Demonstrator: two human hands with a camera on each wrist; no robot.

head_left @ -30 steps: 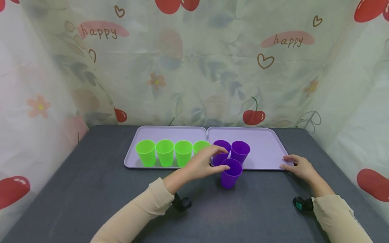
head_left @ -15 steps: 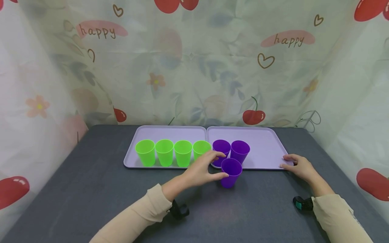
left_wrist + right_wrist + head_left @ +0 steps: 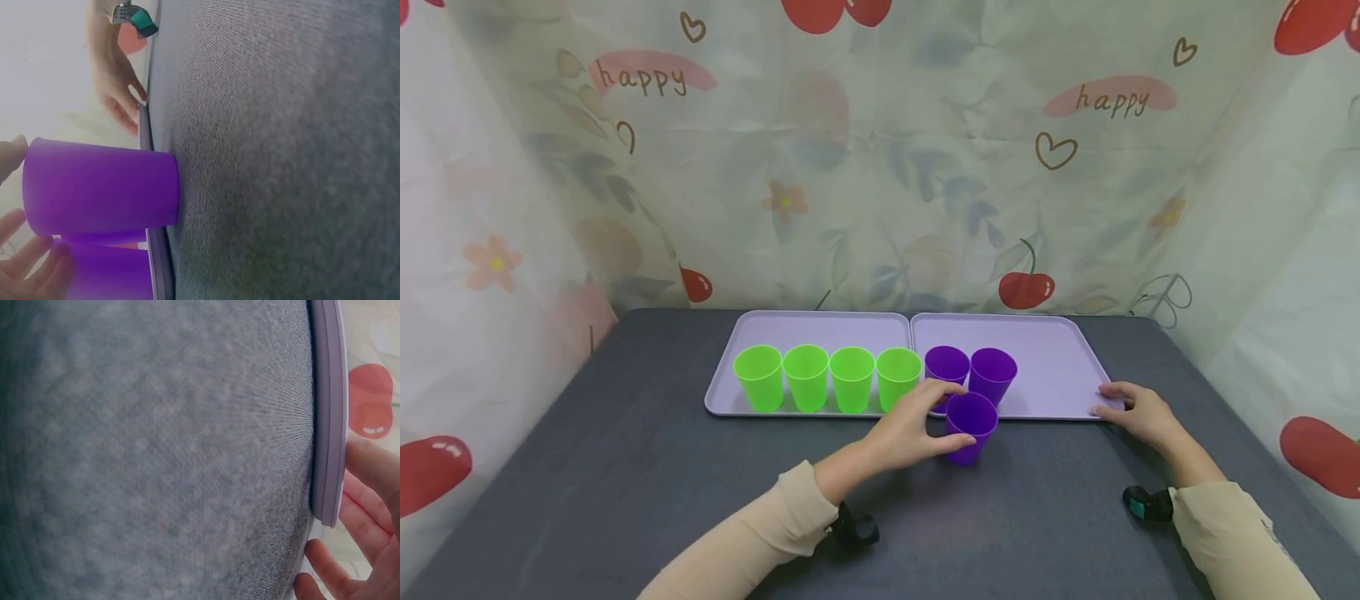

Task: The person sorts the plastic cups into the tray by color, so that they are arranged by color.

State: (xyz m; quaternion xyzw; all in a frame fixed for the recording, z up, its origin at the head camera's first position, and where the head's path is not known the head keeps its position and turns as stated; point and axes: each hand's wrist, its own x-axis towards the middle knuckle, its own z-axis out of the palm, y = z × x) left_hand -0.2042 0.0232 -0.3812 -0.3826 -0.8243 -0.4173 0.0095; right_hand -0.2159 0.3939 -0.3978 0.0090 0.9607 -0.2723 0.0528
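Observation:
My left hand [image 3: 910, 425] is spread around the near purple cup [image 3: 972, 429], which stands upright on the table just in front of the right tray. The thumb lies across the cup's near side; the fingertips are behind its rim. In the left wrist view, thumb and fingers are close to the cup's [image 3: 100, 187] rim, and a firm grip does not show. Two more purple cups [image 3: 994, 375] stand on the right tray [image 3: 1052, 358]. My right hand [image 3: 1146, 417] rests at that tray's near right corner, its fingers touching the rim [image 3: 330, 425].
Several green cups [image 3: 807, 379] stand in a row on the left lilac tray [image 3: 827, 323], which adjoins the right tray. Dark grey cloth covers the table [image 3: 1015, 525]. A printed curtain [image 3: 880, 167] hangs behind and at both sides.
My left hand has come lower, then shifted right, closer around the near purple cup. The cups and the right hand have stayed in place.

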